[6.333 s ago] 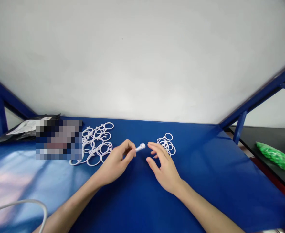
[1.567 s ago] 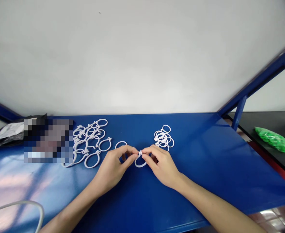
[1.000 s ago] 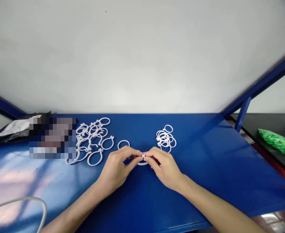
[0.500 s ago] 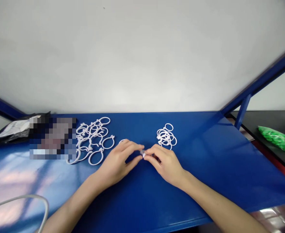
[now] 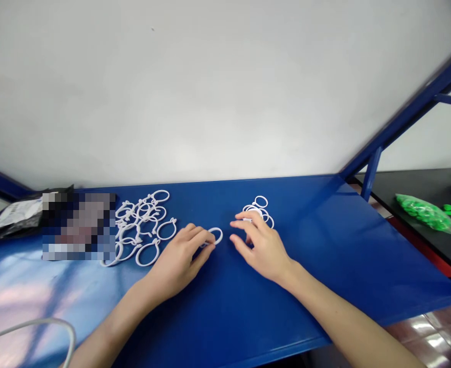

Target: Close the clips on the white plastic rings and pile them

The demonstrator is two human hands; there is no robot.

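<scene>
Near the middle of the blue table, my left hand (image 5: 185,260) pinches a white plastic ring (image 5: 220,237) between thumb and fingertips; the fingers cover part of it. My right hand (image 5: 266,250) hovers to the right of that ring, its fingers apart and holding nothing. Behind the right fingers lies a small pile of white rings (image 5: 261,202), partly hidden by the hand. A larger, looser group of white rings with small clasp-like ends (image 5: 148,254) spreads on the table to the left of my left hand.
At the far left lie a black plastic package (image 5: 18,217) and a blurred-out patch. A pale cable (image 5: 29,323) curves across the near left corner. Blue metal frame bars (image 5: 371,174) rise at the right. Beyond them, a bag of green pieces (image 5: 425,212) rests on a black surface.
My hands were together at the middle, fingertips on a small piece. Now they are apart: the right has opened, and the left has a white ring in its fingers. The view has shifted slightly.
</scene>
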